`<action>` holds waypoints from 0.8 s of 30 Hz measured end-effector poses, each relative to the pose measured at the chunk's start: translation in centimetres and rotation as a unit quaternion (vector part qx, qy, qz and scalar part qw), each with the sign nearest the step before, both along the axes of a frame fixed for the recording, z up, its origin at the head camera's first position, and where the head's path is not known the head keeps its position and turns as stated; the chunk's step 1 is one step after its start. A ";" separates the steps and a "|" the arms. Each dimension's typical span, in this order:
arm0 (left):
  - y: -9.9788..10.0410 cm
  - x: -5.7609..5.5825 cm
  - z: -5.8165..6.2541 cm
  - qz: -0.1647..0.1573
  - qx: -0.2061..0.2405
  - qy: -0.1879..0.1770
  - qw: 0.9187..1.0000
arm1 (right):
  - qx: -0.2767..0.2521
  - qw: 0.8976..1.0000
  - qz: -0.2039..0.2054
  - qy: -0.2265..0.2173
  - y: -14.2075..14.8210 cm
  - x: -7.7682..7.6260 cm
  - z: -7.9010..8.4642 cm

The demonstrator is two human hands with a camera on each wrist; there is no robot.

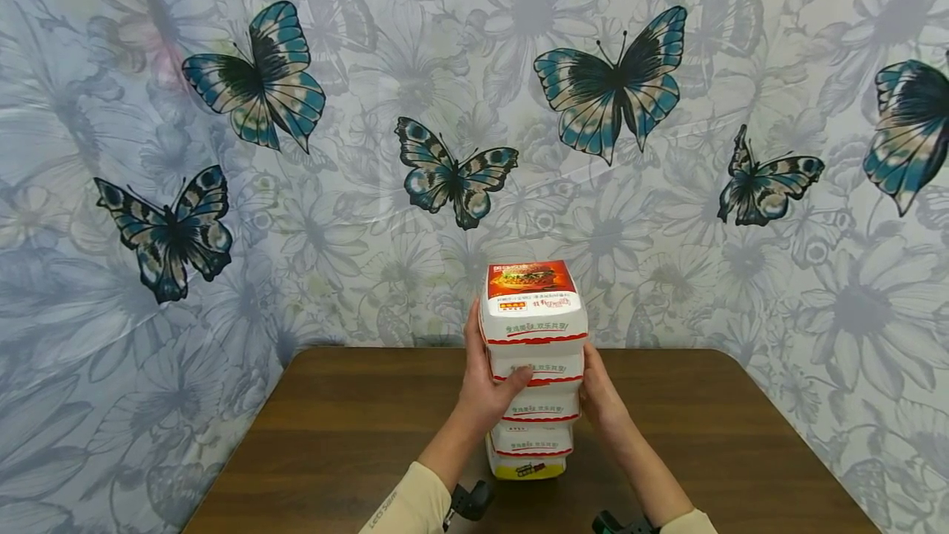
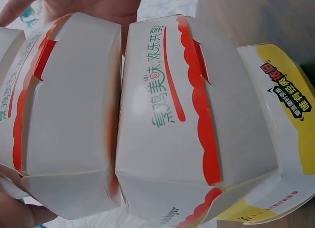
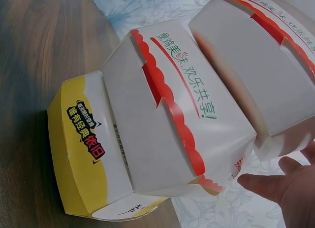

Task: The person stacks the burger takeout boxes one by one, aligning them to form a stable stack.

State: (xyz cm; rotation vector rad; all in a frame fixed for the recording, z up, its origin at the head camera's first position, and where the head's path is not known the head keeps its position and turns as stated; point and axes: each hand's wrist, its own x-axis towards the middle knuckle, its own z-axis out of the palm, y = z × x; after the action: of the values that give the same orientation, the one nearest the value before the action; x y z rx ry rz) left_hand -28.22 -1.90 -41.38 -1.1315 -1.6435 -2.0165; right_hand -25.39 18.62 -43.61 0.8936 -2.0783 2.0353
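Note:
Several burger boxes stand in one tall stack in the middle of the head view. The top burger box (image 1: 532, 321) has a red lid picture of a burger; those under it are white with red scalloped edges. A yellow-and-white box (image 1: 530, 469) is lowest. My left hand (image 1: 485, 390) grips the upper boxes from the left, thumb across their front and fingers along the side. My right hand (image 1: 602, 394) holds the right side, its fingers partly hidden behind the boxes. The right wrist view shows its fingers (image 3: 263, 186) close beside a white box (image 3: 172, 105).
The stack is over a dark brown wooden table (image 1: 371, 410) with rounded far corners. Behind the table hangs a pale floral backdrop (image 1: 356, 270) printed with blue butterflies. Black wrist devices (image 1: 472, 501) sit near both cream sleeves (image 1: 411, 505).

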 end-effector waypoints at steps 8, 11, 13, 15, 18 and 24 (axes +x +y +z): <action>-0.1 0.0 -0.2 0.005 0.003 -0.028 1.000 | -0.010 1.000 0.008 0.005 0.0 0.2 -0.2; -0.2 0.2 -0.1 0.006 0.000 -0.040 0.999 | -0.008 1.000 -0.005 -0.008 0.1 0.4 -0.2; -0.2 0.3 0.0 0.009 -0.007 -0.049 0.999 | -0.009 1.000 -0.015 -0.022 0.1 0.5 -0.2; -0.3 0.5 0.1 0.016 -0.015 -0.058 0.998 | -0.010 0.999 -0.020 -0.028 0.1 0.5 -0.3; -0.3 0.5 0.1 0.028 -0.026 -0.064 0.997 | -0.014 0.999 -0.022 -0.033 0.1 0.6 -0.3; -0.3 0.5 -0.4 0.037 -0.040 -0.064 0.996 | -0.022 0.999 -0.027 -0.035 -0.1 0.6 -0.2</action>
State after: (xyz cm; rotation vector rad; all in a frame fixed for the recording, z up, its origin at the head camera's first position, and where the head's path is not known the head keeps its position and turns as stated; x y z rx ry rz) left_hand -27.72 -2.24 -41.76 -0.9703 -1.8159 -2.0299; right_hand -24.75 18.53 -43.79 0.7599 -2.0606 2.1052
